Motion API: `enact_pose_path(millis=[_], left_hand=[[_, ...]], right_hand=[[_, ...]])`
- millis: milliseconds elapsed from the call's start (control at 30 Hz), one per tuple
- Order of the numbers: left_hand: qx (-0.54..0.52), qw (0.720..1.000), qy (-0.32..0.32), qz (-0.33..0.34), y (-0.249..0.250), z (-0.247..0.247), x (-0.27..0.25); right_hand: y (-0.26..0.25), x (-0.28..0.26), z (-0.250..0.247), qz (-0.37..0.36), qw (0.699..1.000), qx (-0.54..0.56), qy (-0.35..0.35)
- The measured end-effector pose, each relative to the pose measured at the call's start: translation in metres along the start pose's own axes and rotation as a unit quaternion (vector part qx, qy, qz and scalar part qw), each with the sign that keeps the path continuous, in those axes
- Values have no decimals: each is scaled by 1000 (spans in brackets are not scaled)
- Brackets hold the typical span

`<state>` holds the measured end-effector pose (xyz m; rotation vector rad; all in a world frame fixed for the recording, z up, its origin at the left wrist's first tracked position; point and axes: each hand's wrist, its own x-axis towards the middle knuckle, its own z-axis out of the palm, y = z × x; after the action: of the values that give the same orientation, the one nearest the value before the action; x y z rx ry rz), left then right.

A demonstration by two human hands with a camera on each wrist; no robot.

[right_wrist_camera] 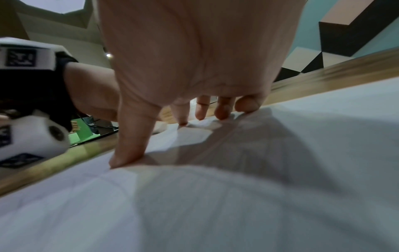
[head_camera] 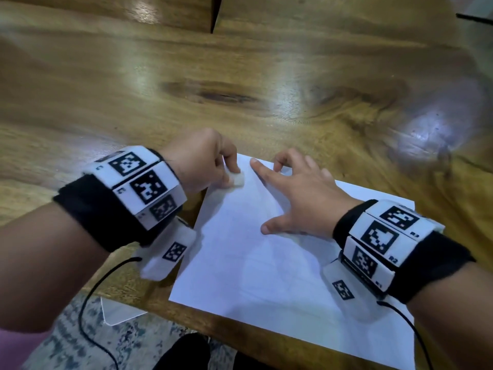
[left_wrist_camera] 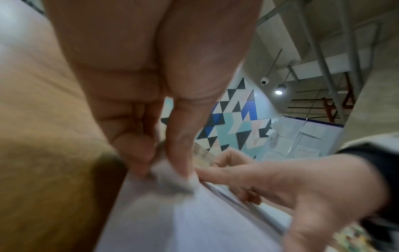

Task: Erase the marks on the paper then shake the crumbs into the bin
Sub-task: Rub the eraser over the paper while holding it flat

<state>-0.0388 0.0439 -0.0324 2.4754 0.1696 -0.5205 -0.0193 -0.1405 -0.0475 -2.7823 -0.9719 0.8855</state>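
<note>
While its fingers curl round a small white eraser [head_camera: 236, 179], the left hand [head_camera: 202, 161] holds that eraser down against the far left corner of the paper [head_camera: 253, 263]; the left wrist view shows the thumb and a finger pinching the blurred eraser with its lower end touching the sheet. Just beside it, the right hand [head_camera: 298, 193] lies spread on the paper, gripping nothing: its forefinger stretches toward the eraser with the tip close to it, its thumb is planted on the sheet nearer the person, and in the right wrist view the other fingertips [right_wrist_camera: 222, 116] press near the sheet's far edge. Faint lines cross the paper, too pale to make out. It lies flat at the near edge of a glossy wooden table [head_camera: 240, 76], turned at an angle, one near corner close to the table's edge. Both wrists wear black bands carrying white blocks printed with black square markers, and a thin black cable [head_camera: 90, 303] hangs from each. Below the table edge are a patterned rug [head_camera: 80, 343] and a clear corner-shaped piece [head_camera: 117, 313].
</note>
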Motion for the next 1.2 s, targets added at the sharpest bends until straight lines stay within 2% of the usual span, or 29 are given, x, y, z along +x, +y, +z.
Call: enact_pose_path(millis=[67, 100, 133, 233, 300, 367, 433, 467, 500, 600, 667, 833, 900, 1000, 1033, 1100, 1200], left_hand=[[28, 997, -78, 2, -3, -1, -9], [30, 996, -85, 1, -3, -3, -10], [24, 997, -70, -1, -3, -4, -9], [-2, 999, 45, 8, 1, -4, 4], [9, 998, 65, 16, 3, -2, 5], [38, 999, 13, 17, 0, 0, -2], [67, 995, -74, 11, 0, -1, -13], [68, 993, -91, 8, -1, -1, -14], [60, 995, -74, 8, -1, -2, -13], [6, 998, 58, 3, 2, -3, 0], [2, 997, 78, 1, 4, 0, 1], [49, 997, -65, 8, -4, 4, -28], [29, 999, -26, 2, -4, 3, -24], [12, 996, 90, -4, 1, 3, -10], [15, 995, 98, -4, 1, 3, -10], [20, 998, 53, 2, -7, 4, -17], [33, 996, -82, -15, -15, 4, -38]], right_hand=[[0, -1, 0, -1, 1000, -2, -1], [0, -1, 0, -1, 1000, -4, 0], [-1, -1, 0, -1, 1000, -7, -1], [-3, 1, 0, 2, 1000, -24, 0], [-4, 1, 0, 4, 1000, -27, -1], [-4, 1, 0, 4, 1000, -29, -4], [-3, 0, 0, 2, 999, -34, -6], [-3, 0, 0, 2, 999, -37, -7], [-3, 1, 0, 2, 999, -40, -7], [-3, 1, 0, 3, 999, -35, -9], [-3, 1, 0, 3, 999, -32, -9], [-2, 0, 0, -1, 999, -35, -9], [-2, 1, 0, -2, 999, -37, -8], [-2, 1, 0, 0, 999, -38, -7], [-2, 1, 0, 0, 999, -38, -7], [-2, 1, 0, -1, 999, -37, -8], [-2, 0, 1, -3, 999, -38, -8]])
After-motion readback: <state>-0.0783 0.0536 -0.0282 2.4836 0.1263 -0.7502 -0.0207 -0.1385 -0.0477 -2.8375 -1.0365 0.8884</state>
